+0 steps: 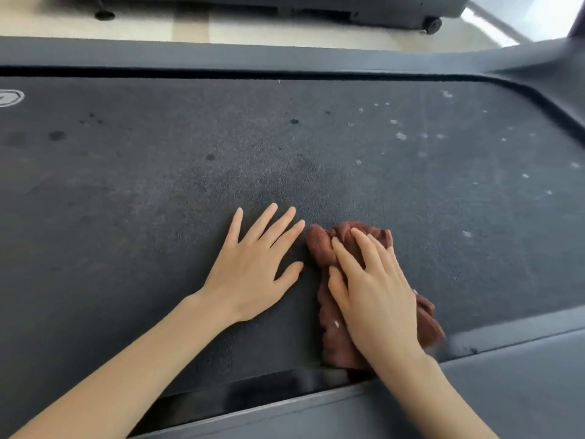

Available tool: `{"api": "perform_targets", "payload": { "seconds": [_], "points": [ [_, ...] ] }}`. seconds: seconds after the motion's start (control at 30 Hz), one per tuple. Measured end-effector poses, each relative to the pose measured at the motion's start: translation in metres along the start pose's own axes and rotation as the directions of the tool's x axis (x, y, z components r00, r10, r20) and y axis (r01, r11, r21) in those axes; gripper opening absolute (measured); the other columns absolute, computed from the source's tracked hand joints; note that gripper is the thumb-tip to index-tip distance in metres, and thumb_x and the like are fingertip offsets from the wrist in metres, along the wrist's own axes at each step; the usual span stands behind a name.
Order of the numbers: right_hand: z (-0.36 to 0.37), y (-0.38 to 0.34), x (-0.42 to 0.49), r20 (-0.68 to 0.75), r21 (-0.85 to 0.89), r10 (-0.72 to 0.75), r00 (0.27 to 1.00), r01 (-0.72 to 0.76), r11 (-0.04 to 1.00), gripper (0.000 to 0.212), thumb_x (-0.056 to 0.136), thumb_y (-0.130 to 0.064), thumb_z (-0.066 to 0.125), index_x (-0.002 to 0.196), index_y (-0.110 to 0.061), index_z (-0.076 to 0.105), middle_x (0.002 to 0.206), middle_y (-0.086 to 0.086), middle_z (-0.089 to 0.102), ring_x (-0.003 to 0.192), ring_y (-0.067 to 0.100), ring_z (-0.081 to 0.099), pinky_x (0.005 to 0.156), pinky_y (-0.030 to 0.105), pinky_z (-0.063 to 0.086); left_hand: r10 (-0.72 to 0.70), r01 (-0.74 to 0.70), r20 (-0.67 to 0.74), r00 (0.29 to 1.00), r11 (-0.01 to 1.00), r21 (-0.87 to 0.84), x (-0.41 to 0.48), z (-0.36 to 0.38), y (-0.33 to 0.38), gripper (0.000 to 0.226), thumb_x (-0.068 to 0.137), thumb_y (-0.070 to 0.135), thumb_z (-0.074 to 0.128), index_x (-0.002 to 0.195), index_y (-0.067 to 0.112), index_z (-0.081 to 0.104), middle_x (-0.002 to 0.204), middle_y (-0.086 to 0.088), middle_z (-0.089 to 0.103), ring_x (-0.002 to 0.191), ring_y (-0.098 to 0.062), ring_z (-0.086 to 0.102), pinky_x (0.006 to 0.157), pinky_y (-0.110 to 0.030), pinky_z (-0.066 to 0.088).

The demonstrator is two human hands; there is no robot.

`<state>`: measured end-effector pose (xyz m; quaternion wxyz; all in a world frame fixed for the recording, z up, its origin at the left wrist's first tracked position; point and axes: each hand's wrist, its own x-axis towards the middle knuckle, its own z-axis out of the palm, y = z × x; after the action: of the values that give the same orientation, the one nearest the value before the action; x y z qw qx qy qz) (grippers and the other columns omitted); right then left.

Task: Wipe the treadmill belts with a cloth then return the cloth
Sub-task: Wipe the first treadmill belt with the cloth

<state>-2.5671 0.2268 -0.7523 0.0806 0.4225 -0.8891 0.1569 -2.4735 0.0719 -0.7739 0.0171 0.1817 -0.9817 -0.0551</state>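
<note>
A dark, textured treadmill belt (196, 160) fills most of the view, with dark spots at the left and pale specks at the right. A crumpled brown cloth (329, 315) lies on the belt near its front edge. My right hand (373, 289) presses flat on the cloth with straight fingers. My left hand (256, 264) rests flat on the bare belt just left of the cloth, fingers spread, holding nothing.
Grey side rails frame the belt at the front (474, 391) and the back (221, 53). Beyond the far rail are a pale floor (190, 30) and the base of another machine with a small wheel (433, 25). A white logo (9, 97) marks the belt's left end.
</note>
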Motion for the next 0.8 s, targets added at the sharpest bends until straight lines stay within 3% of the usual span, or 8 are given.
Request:
{"api": "perform_targets", "payload": {
  "seconds": [0.13, 0.33, 0.5, 0.67, 0.8],
  "points": [
    [0.021, 0.017, 0.067, 0.057, -0.067, 0.053, 0.997, -0.049, 0.997, 0.04, 0.097, -0.028, 0.045, 0.135, -0.018, 0.053, 0.143, 0.011, 0.045, 0.132, 0.029, 0.038, 0.113, 0.044, 0.025, 0.009, -0.009, -0.021, 1.0, 1.0, -0.008, 0.0, 0.002, 0.0, 0.07, 0.086, 0.056, 0.002, 0.149, 0.028, 0.01, 0.158, 0.009, 0.001, 0.145, -0.013, -0.008, 0.115, -0.052, -0.002],
    [0.033, 0.03, 0.123, 0.078, -0.133, 0.123, 0.989, -0.112, 0.985, 0.041, 0.099, -0.03, 0.037, 0.138, -0.022, 0.048, 0.146, 0.006, 0.04, 0.132, 0.028, 0.035, 0.108, 0.039, 0.028, 0.032, -0.033, -0.045, 0.999, 0.999, -0.025, 0.0, 0.005, -0.001, 0.065, 0.09, 0.054, 0.01, 0.149, 0.027, 0.01, 0.158, 0.008, 0.001, 0.145, -0.016, -0.007, 0.114, -0.054, 0.0],
    [0.01, 0.026, 0.069, 0.147, -0.146, 0.145, 0.978, -0.124, 0.982, 0.041, 0.098, -0.028, 0.039, 0.138, -0.023, 0.046, 0.147, 0.004, 0.036, 0.134, 0.026, 0.031, 0.11, 0.035, 0.02, 0.061, -0.061, -0.047, 0.997, 0.998, -0.001, 0.0, 0.007, -0.001, 0.068, 0.088, 0.053, 0.003, 0.15, 0.023, 0.005, 0.159, 0.003, -0.001, 0.145, -0.02, -0.008, 0.113, -0.057, -0.002],
    [-0.027, 0.011, -0.026, 0.205, -0.182, 0.276, 0.939, -0.241, 0.953, 0.043, 0.094, -0.032, 0.047, 0.136, -0.031, 0.048, 0.149, -0.003, 0.035, 0.139, 0.021, 0.027, 0.108, 0.036, 0.03, 0.058, -0.061, -0.077, 0.995, 0.997, -0.045, -0.001, 0.008, -0.003, 0.069, 0.088, 0.053, 0.004, 0.15, 0.022, 0.007, 0.159, 0.001, 0.002, 0.145, -0.022, -0.005, 0.113, -0.057, -0.002],
    [-0.03, -0.001, -0.044, 0.203, -0.304, 0.375, 0.904, -0.306, 0.902, 0.05, 0.092, -0.049, 0.041, 0.14, -0.035, 0.041, 0.15, -0.004, 0.034, 0.14, 0.02, 0.027, 0.109, 0.034, 0.029, 0.076, -0.083, -0.083, 0.994, 0.994, -0.078, 0.0, 0.008, -0.004, 0.067, 0.09, 0.052, 0.008, 0.15, 0.022, 0.007, 0.159, 0.0, 0.002, 0.145, -0.023, -0.005, 0.113, -0.058, -0.003]
  ]
}}
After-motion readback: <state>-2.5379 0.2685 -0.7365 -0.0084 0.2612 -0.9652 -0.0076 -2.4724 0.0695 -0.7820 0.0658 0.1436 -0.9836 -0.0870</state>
